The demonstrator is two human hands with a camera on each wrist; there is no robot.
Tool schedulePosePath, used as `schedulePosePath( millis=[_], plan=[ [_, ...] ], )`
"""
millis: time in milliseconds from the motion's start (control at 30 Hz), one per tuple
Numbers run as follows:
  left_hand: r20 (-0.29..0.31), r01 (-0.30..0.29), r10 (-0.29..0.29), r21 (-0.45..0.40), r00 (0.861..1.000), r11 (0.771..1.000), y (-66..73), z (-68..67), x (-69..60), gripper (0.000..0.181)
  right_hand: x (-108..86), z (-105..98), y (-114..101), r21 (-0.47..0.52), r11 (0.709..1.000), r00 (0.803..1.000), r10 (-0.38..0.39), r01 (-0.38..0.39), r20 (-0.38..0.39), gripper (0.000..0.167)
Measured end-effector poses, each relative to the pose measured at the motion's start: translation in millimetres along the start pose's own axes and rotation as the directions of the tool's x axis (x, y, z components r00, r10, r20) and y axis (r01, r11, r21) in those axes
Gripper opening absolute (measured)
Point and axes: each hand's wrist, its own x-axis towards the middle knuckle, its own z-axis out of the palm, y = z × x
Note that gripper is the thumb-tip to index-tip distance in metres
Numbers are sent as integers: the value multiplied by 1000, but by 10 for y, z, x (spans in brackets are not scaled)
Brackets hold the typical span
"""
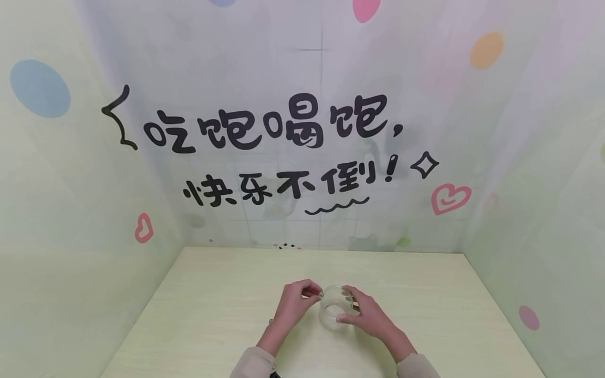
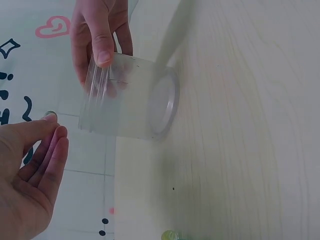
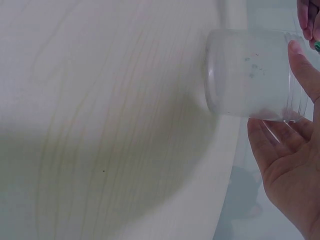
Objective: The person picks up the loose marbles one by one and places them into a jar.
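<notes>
The left hand [image 2: 31, 170] pinched a bead [image 2: 51, 114], mostly hidden, at its fingertips, near the mouth of a clear jar [image 2: 132, 100] but apart from it. The right hand [image 2: 100, 35] gripped the jar by its ridged mouth, thumb on the near side, fingers showing through from behind. The jar's round base faced the table [image 2: 240, 125]; whether they touched was unclear. A yellow-green ball [image 2: 170, 235] was cut off at the lower edge. The wall [image 2: 85, 200] bore a pink heart [image 2: 52, 27] and a black star [image 2: 9, 48].
</notes>
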Motion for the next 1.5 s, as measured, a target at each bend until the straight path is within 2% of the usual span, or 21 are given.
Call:
schedulePosePath(
  millis=[533, 1500],
  plan=[
    [26, -29, 28, 35, 999, 999, 62, 70, 38, 10, 2, -2, 14, -10, 1000, 1000, -5, 5, 10, 77],
    [17, -66, 65, 52, 998, 996, 140, 119, 122, 10, 11, -13, 24, -19, 1000, 1000, -19, 20, 22, 78]
  ],
)
